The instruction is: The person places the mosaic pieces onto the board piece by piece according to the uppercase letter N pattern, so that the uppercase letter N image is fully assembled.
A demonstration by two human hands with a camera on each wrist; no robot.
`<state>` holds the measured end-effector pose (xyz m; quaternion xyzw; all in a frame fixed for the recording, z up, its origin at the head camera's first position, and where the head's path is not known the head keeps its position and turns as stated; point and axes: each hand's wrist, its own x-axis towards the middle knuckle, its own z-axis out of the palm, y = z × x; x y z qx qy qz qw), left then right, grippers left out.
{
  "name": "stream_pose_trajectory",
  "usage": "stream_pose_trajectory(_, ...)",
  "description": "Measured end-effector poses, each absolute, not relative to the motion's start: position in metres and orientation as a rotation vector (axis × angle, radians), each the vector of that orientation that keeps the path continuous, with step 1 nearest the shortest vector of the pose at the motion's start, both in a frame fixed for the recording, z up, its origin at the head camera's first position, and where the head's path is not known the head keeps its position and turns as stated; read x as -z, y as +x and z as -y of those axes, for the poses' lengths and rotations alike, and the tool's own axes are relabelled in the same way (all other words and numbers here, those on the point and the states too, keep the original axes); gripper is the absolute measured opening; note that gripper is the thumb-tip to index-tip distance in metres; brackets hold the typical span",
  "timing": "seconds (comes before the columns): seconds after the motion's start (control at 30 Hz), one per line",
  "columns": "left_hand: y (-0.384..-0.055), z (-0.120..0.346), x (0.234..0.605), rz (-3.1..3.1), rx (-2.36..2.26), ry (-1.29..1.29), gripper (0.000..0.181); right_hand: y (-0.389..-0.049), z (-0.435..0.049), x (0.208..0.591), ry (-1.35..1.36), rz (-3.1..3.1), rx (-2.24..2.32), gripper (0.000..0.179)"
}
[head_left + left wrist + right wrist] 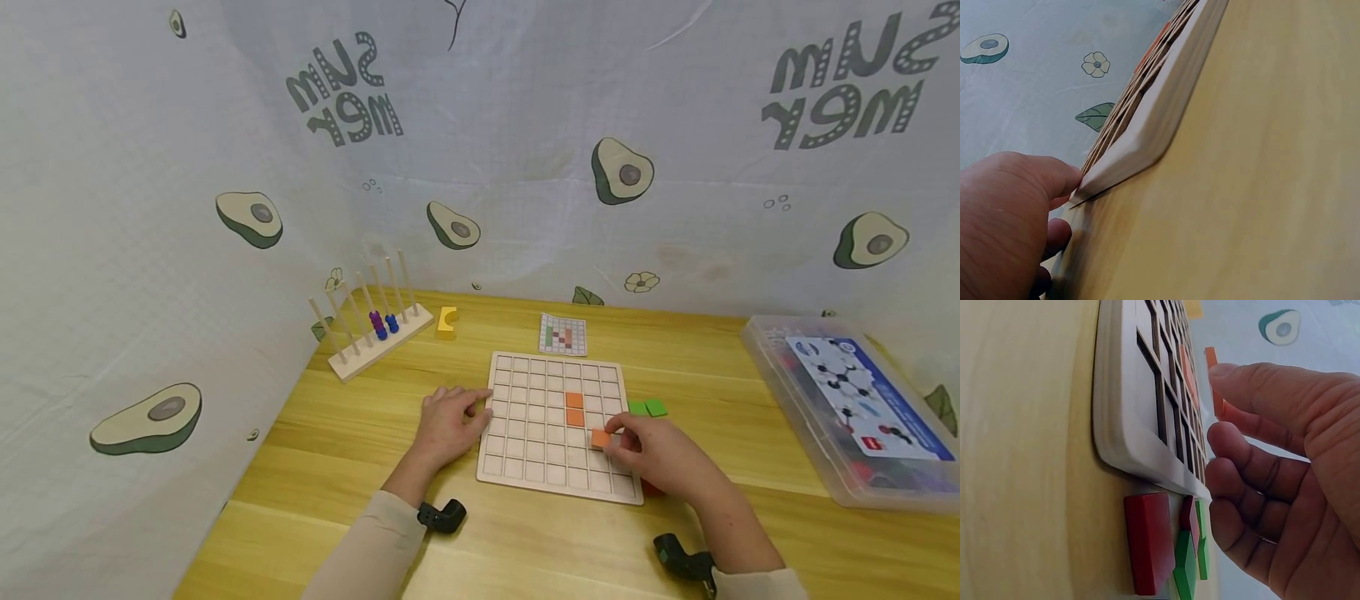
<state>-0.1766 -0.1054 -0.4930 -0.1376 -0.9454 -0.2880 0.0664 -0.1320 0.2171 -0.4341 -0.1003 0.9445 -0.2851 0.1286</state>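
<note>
A square wooden grid board (525,433) lies on the table between the hands. Two orange square tiles (574,408) sit one behind the other in its cells. My right hand (663,457) pinches a third orange tile (600,439) between thumb and fingers, just above the board's right half; the right wrist view shows this tile (1212,381) held up over the grid. At the board's left edge, my left hand (444,429) rests with thumb and index finger against the side. Close up, its thumb (1054,178) touches the board's rim (1147,128).
Green tiles (656,407) and a dark red tile (1147,544) lie along the board's right side. Behind it is a printed pattern card (562,335). A peg rack with beads (382,342) and a yellow block (446,323) stand back left; a plastic case (862,408) lies right.
</note>
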Motion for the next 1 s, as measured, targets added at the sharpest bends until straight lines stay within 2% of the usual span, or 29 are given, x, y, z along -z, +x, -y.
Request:
stream_pose_trajectory(0.67,-0.176,0.106,0.492,2.847,0.88,-0.429,0.034,-0.141,-0.191,0.442,-0.451,-2.817,0.788,0.02)
stream_pose_trajectory(1.0,-0.177,0.106,0.494,2.855,0.864,-0.413,0.034,-0.144,-0.189,0.442,-0.364,-2.789,0.803,0.022)
